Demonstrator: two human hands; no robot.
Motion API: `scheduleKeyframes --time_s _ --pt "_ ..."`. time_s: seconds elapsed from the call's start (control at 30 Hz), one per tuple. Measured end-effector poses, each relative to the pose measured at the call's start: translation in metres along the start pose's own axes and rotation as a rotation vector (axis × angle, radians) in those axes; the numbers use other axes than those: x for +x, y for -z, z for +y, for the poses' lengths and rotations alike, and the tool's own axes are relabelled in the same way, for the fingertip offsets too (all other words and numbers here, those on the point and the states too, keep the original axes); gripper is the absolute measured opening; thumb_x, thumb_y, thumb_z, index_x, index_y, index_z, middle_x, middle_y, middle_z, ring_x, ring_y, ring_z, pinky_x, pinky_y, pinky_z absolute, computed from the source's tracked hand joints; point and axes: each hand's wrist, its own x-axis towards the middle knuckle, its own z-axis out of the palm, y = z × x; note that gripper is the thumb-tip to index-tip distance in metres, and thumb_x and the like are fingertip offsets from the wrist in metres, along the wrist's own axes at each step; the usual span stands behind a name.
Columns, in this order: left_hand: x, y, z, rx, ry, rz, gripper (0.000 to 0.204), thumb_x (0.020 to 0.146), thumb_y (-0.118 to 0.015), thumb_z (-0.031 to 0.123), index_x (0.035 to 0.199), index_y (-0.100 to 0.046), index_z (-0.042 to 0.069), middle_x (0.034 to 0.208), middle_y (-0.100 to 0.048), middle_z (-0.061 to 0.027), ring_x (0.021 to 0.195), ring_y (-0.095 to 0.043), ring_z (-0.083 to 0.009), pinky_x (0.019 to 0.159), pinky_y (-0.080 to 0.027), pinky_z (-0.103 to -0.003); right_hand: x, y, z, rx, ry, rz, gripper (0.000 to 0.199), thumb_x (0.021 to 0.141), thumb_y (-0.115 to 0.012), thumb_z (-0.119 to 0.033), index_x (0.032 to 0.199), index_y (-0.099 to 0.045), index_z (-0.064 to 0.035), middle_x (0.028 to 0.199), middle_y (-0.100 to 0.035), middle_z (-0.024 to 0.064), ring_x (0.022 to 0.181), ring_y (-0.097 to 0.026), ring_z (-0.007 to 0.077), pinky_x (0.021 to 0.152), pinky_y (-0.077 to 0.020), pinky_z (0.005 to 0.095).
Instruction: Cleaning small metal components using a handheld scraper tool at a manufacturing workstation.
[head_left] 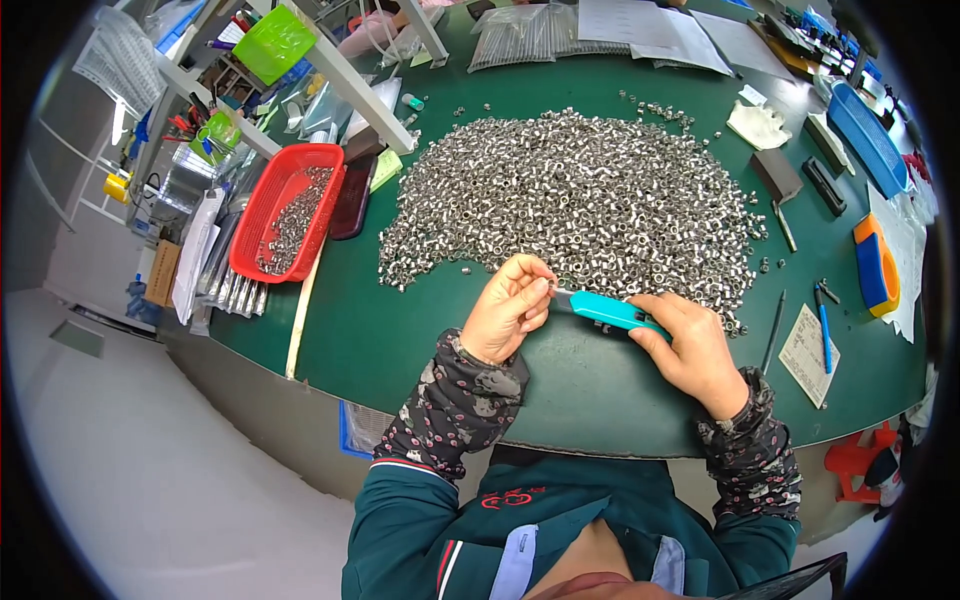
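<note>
Hands meet low on the green desk (420, 330), just under the 6 o'clock edge of a wide heap of small metal sleeves (570, 195). The left hand (508, 310) is curled, its fingertips pinched on something tiny at the tip of a turquoise hand tool (610, 312); whether that is one sleeve cannot be told. The right hand (690, 350) wraps the tool's rear end, fingers closed about it, with the tool lying roughly level and pointing toward 9 o'clock. The heap fills the desk's middle, and loose sleeves trail from its rim at 7 and 4 o'clock. A red basket (262, 215) with more sleeves sits at 9 o'clock near the desk's left edge, beside a dark tray (352, 195). At 3 o'clock lie a blue pen (824, 325), a paper slip (810, 355) and an orange-and-blue block (876, 265). Bare green surface runs between heap and near edge, widest at 8 o'clock.
</note>
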Motion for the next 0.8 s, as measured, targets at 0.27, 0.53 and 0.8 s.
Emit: scheduleKeyframes --time_s 0.27,0.53,0.8 --pt "-0.001 0.001 -0.003 0.029 -0.001 0.01 0.007 0.087 -0.05 0.007 0.093 -0.049 0.004 0.076 -0.053 -0.003 0.048 -0.033 -0.0022 0.04 -0.026 -0.015 -0.001 -0.003 0.003 0.022 0.009 0.007 0.025 0.074 -0.061 -0.017 0.096 -0.058 -0.0052 0.069 -0.054 0.0115 0.061 -0.055 0.0296 0.054 -0.0434 0.0383" --pt "-0.001 0.006 -0.003 0.014 0.045 0.015 0.007 0.086 -0.051 0.007 0.092 -0.052 0.003 0.071 -0.055 -0.0041 0.043 -0.031 -0.0009 0.038 -0.024 -0.014 0.0 -0.002 0.003 0.011 -0.028 -0.038 0.025 0.074 -0.061 -0.012 0.097 -0.058 -0.0034 0.073 -0.055 0.0132 0.065 -0.055 0.0306 0.058 -0.0438 0.0368" --pt "-0.001 0.01 -0.002 -0.006 0.057 0.003 0.008 0.086 -0.051 0.007 0.092 -0.053 0.002 0.072 -0.055 -0.0052 0.043 -0.029 -0.0009 0.037 -0.024 -0.014 0.001 -0.004 0.003 -0.096 0.08 0.059 0.028 0.071 -0.062 -0.012 0.097 -0.057 -0.0045 0.069 -0.051 0.0108 0.062 -0.052 0.0286 0.055 -0.0416 0.0379"
